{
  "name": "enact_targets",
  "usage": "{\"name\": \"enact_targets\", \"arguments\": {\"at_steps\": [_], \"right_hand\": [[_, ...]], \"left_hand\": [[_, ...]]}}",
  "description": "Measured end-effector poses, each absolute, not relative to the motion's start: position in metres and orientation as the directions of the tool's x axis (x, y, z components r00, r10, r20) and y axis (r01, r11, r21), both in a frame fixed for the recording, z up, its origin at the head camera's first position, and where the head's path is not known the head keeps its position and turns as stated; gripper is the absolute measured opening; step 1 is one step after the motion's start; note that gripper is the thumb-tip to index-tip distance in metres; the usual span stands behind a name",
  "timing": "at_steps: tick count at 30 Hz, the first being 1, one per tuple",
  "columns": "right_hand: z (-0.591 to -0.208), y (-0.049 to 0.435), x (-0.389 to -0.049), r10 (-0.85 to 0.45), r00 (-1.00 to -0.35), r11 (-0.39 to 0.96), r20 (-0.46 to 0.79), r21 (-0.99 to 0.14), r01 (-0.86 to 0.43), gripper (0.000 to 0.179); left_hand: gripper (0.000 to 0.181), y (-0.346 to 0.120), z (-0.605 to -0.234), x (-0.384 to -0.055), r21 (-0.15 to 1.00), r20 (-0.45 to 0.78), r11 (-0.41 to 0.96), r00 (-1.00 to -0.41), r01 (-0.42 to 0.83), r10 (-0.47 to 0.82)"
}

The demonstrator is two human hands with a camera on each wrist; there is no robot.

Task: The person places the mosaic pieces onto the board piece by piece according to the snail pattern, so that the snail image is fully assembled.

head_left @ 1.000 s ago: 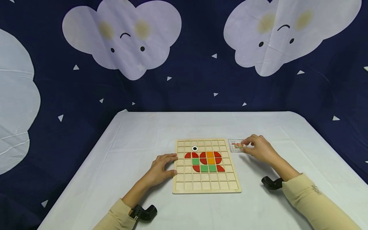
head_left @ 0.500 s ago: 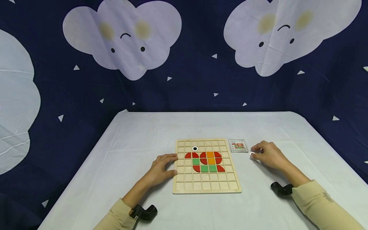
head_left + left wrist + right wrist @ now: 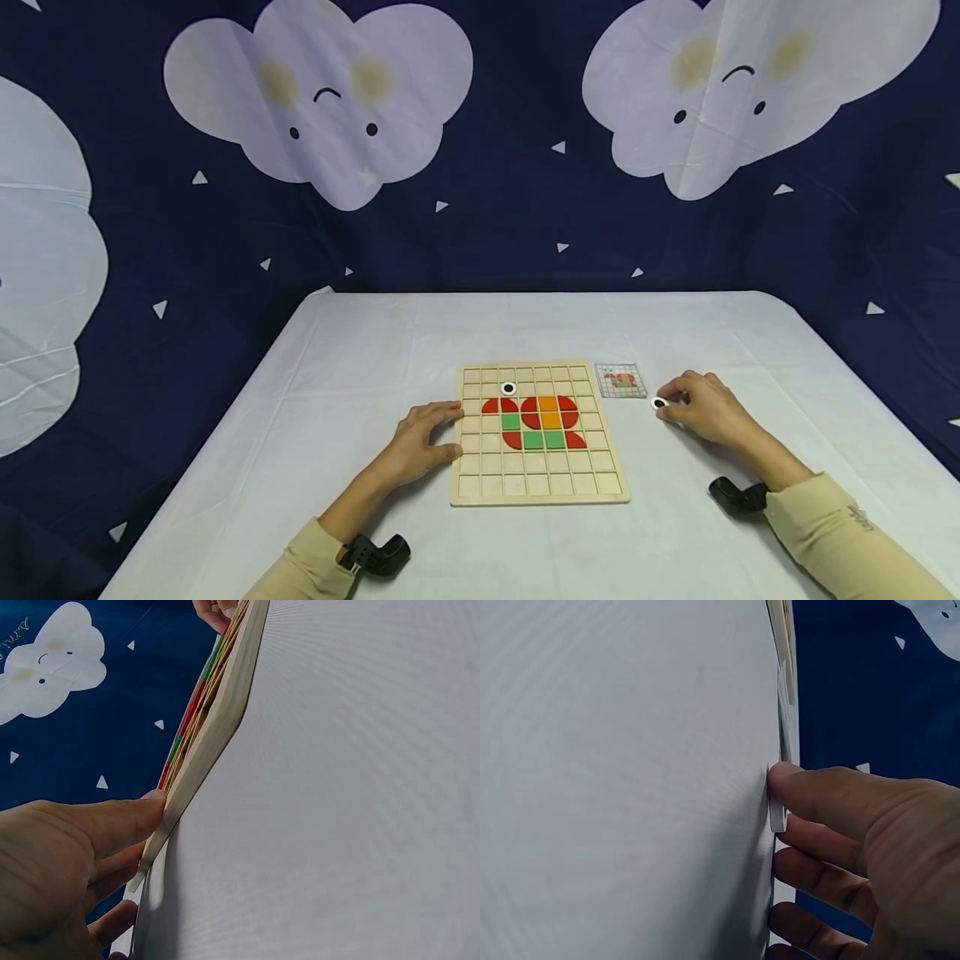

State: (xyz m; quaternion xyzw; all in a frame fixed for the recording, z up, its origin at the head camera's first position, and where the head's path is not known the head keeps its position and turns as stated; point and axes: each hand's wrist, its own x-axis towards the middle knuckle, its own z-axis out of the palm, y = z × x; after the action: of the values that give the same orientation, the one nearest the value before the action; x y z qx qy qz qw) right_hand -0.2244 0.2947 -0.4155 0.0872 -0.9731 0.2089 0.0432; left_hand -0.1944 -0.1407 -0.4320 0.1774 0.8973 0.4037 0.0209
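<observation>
A square wooden grid board (image 3: 540,485) lies on the table with red, green and orange pieces set in its cells. One round eye piece (image 3: 508,388), white with a black dot, sits in an upper cell. My left hand (image 3: 422,440) rests at the board's left edge, fingers extended; in the left wrist view its thumb (image 3: 127,821) touches the rim. Right of the board, my right hand (image 3: 703,406) pinches a second eye piece (image 3: 659,403) between thumb and fingers, at the tabletop. In the right wrist view this piece (image 3: 778,814) shows edge-on.
A small pattern card (image 3: 621,381) with a printed grid and coloured figure lies against the board's upper right side. White cloth covers the table (image 3: 375,342). Behind it hangs a dark blue curtain (image 3: 517,242) with clouds. Both wrists wear black cameras (image 3: 381,557).
My right hand has moved off the pattern card, to the right and nearer, carrying the eye piece down to the tabletop. The card now shows fully. My left hand has stayed put.
</observation>
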Motion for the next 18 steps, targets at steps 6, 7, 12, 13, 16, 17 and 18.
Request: {"name": "enact_targets", "arguments": {"at_steps": [6, 7, 12, 13, 16, 17, 18], "right_hand": [[-0.4147, 0.2939, -0.2256, -0.15, -0.982, 0.897, 0.115, -0.402, -0.184, 0.028], [-0.4145, 0.2934, -0.2254, -0.151, -0.982, 0.896, 0.115, -0.403, -0.185, 0.028], [-0.4138, 0.2918, -0.2245, -0.152, -0.981, 0.895, 0.125, -0.403, -0.19, 0.027], [-0.4132, 0.2915, -0.2243, -0.154, -0.979, 0.893, 0.132, -0.405, -0.195, 0.027], [-0.4098, 0.289, -0.2239, -0.159, -0.975, 0.892, 0.156, -0.401, -0.21, 0.026], [-0.4081, 0.2876, -0.224, -0.163, -0.973, 0.889, 0.163, -0.404, -0.217, 0.026], [-0.4063, 0.2857, -0.2241, -0.168, -0.971, 0.886, 0.171, -0.405, -0.225, 0.026]], "left_hand": [[0.05, -0.1413, -0.4321, -0.1951, 0.726, 0.112, 0.615, -0.935, 0.309, 0.337], [0.05, -0.1414, -0.4322, -0.195, 0.725, 0.113, 0.615, -0.934, 0.31, 0.338], [0.05, -0.1419, -0.4326, -0.1947, 0.728, 0.113, 0.61, -0.932, 0.313, 0.344], [0.05, -0.1419, -0.4326, -0.1946, 0.729, 0.112, 0.608, -0.931, 0.314, 0.346], [0.05, -0.1419, -0.4325, -0.1945, 0.732, 0.111, 0.604, -0.93, 0.314, 0.349], [0.05, -0.1419, -0.4325, -0.1945, 0.732, 0.112, 0.604, -0.93, 0.314, 0.349], [0.05, -0.1418, -0.4325, -0.1945, 0.732, 0.112, 0.604, -0.931, 0.314, 0.348]]}}
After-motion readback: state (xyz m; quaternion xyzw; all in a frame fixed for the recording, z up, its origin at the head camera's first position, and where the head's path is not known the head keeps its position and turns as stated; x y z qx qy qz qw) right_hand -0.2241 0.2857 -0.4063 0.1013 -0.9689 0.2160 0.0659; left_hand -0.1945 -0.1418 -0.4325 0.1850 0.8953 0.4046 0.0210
